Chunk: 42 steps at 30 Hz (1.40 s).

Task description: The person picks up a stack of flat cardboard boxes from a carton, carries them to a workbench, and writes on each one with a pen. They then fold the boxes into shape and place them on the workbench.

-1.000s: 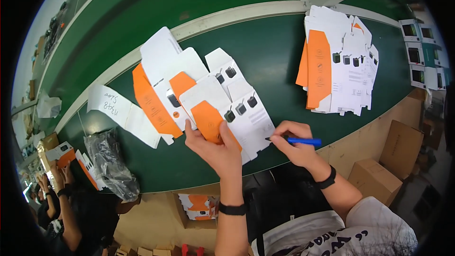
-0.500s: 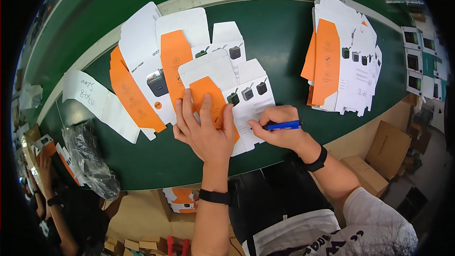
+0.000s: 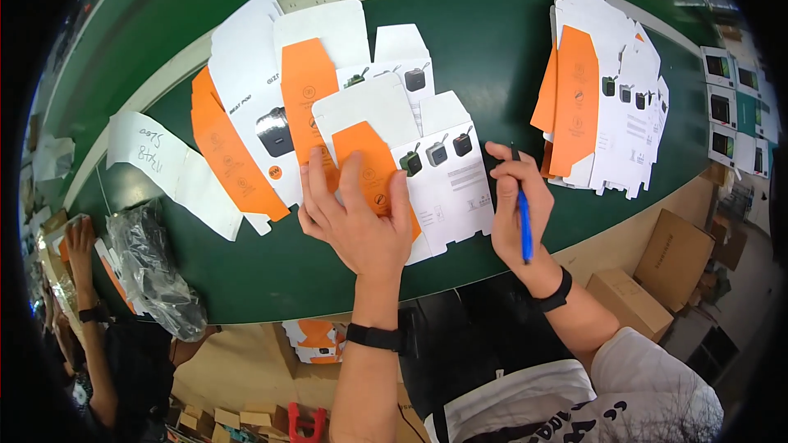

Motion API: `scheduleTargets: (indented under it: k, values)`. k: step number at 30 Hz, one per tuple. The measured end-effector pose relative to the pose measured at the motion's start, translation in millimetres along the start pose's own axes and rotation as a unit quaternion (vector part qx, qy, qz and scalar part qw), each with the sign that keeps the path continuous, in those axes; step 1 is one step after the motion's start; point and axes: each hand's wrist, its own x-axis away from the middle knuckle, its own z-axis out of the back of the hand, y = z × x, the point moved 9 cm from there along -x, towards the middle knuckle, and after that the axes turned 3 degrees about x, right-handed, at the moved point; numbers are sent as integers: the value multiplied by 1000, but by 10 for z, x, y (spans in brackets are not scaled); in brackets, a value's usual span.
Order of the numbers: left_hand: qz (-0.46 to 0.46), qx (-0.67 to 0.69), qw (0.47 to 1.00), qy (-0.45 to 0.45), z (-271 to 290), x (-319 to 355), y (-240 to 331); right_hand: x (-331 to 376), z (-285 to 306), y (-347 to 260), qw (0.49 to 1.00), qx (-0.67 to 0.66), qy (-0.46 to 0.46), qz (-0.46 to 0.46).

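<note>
A flat, unfolded carton (image 3: 453,195), white with an orange panel and small pictures of speakers, lies before me on the green table. My left hand (image 3: 357,226) rests on its orange panel, fingers spread. Just off its right edge, my right hand (image 3: 506,221) is closed around a blue pen (image 3: 525,234), whose tip points away from me. Beyond the left hand, more flat cartons (image 3: 238,49) of the same kind overlap one another. A separate stack of flat cartons (image 3: 617,107) lies to the right.
On the left are a strip of white paper (image 3: 176,168) with handwriting and a crumpled clear plastic bag (image 3: 152,267). A co-worker's hand (image 3: 80,250) is at the far left. Cardboard boxes (image 3: 628,303) stand below the table's right edge, and boxed goods (image 3: 722,107) lie at far right.
My right hand has drawn back to the right, off the carton's printed panel, and the pen has turned from sideways to pointing away. The left hand stays on the carton.
</note>
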Motion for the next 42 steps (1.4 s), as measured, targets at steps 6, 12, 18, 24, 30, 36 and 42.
scheduleTargets:
  k: [6,12,18,24,30,36,42]
  values:
    - [15,64,998,-17,-13,25,-31,-38,-90,-251,993,3,-17,-114]
    - [22,143,989,5,90,49,-96,-372,988,-519,988,-23,76,-131]
    - [-14,110,994,-16,47,106,-19,-592,2088,-533,937,182,297,-33]
    - [-81,53,995,-30,-29,67,100,-315,9,-364,959,-204,-114,-159]
    - [-36,59,992,-108,-120,126,108,-445,-547,-110,975,-121,-174,-64]
    - [-78,54,989,-111,-158,33,159,-538,-553,-127,988,-54,-141,28]
    - [-77,59,988,-119,-182,44,150,-539,-568,-134,989,-36,-142,38]
